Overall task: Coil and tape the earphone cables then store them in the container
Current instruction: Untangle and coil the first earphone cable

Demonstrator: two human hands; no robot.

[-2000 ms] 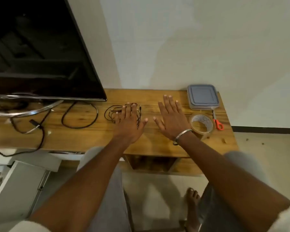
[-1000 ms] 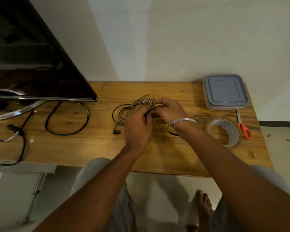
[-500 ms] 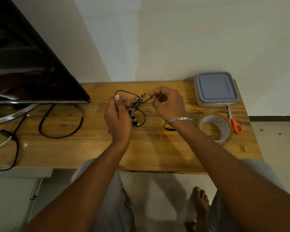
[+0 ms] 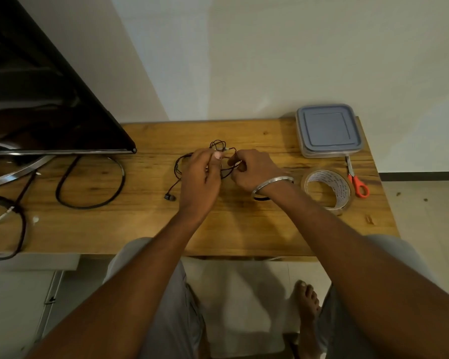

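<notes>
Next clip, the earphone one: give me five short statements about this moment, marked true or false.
1. Both the left hand and the right hand hold the earphone cable. True.
2. The container has its lid off. False: the lid is on.
3. The tape roll lies on the table. True.
4. The right hand holds the scissors. False: they lie beside the tape roll.
5. One earbud rests on the table. True.

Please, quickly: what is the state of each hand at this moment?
Left hand: closed, pinching the earphone cable.
Right hand: closed, pinching the same earphone cable.
</notes>
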